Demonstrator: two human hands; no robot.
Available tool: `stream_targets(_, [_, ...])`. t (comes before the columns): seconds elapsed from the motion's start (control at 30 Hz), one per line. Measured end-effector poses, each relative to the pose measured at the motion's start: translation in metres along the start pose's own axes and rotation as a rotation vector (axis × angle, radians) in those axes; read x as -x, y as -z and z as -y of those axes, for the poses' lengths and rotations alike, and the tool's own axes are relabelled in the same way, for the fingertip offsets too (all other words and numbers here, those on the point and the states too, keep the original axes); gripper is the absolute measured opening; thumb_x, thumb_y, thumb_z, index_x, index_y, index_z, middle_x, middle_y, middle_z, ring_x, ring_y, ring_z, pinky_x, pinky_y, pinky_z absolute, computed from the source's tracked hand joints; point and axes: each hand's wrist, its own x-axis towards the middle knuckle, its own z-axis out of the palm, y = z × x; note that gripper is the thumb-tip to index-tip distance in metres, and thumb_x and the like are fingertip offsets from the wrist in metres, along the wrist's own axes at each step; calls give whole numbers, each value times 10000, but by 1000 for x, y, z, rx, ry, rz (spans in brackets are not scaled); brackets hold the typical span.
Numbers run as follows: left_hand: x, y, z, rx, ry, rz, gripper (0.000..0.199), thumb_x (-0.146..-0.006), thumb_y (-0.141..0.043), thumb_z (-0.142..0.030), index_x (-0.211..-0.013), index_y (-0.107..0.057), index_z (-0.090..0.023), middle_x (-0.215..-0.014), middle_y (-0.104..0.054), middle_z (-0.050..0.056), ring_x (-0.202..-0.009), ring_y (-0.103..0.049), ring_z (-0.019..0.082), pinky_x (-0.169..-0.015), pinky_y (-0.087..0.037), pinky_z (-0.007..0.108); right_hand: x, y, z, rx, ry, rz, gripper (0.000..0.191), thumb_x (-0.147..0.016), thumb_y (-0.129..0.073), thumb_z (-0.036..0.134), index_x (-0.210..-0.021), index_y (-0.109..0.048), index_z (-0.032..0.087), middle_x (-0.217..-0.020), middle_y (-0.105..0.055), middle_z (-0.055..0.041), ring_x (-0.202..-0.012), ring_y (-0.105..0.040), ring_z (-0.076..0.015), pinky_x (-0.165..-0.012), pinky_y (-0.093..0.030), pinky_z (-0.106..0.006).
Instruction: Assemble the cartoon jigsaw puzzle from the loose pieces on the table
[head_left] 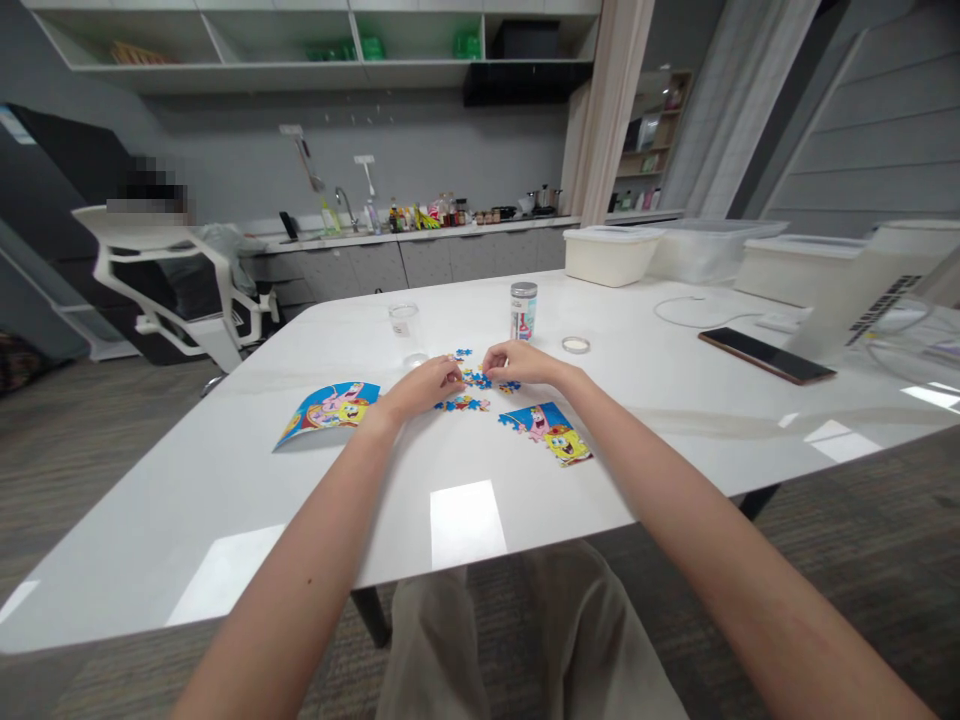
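Observation:
Several loose jigsaw puzzle pieces, blue with bits of other colours, lie in a small heap at the middle of the white table. My left hand reaches the heap from the left, fingers curled together; what they hold, if anything, is too small to make out. From the right, my right hand pinches at a puzzle piece among the others. Nearer me, below the right wrist, rests a partly joined jigsaw puzzle with pink and yellow cartoon figures. A curved picture sheet with the same figures lies left of my left hand.
Behind the hands stand a clear jar and a printed canister, with a ring-shaped lid to the right. Farther right are a phone, a cable and storage boxes. A person sits in a white chair beyond the table.

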Motion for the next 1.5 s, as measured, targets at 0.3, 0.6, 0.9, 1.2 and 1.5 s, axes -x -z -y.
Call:
stream_targets(0.3, [2,-1,-2,248,75,-71,212,-769,-592,-317,-918,-641,-173,-857,-670,42,-786,-609,183,-763,-482,301,0,4,-1,35,-4,-7,214,-739,-603,80,-918,-716,106,-776,-728,-46,-694,-645,-117,-644,-468,-189])
stream_targets(0.6, [-3,-6,-4,631,220,-142,394,-634,-762,-360,-943,-630,-155,-768,-671,25,-705,-612,154,-705,-501,293,4,3,6,168,-21,47,291,-732,-604,73,-981,-749,112,-818,-744,-46,-695,-625,-114,-624,-429,-173])
stream_targets(0.9, [-2,-6,-15,916,322,-214,483,-602,-800,-387,-974,-608,-147,-833,-650,21,-771,-639,155,-711,-496,282,4,4,11,200,12,25,285,-817,-627,245,-1041,-723,97,-848,-717,-82,-708,-598,-127,-634,-418,-191])
stream_targets(1.2, [-6,-4,-20,915,346,-274,440,-594,-776,-412,-919,-613,-163,-812,-648,12,-746,-618,151,-666,-473,266,4,2,21,135,54,-17,278,-853,-555,257,-1011,-719,97,-755,-685,-44,-668,-569,-117,-629,-390,-202])
stream_targets(1.5, [-6,-4,-24,932,335,-272,452,-577,-791,-405,-909,-612,-154,-799,-651,13,-755,-624,158,-679,-478,275,2,0,15,159,73,-1,290,-848,-525,273,-945,-729,92,-703,-673,-32,-626,-552,-115,-596,-372,-199])
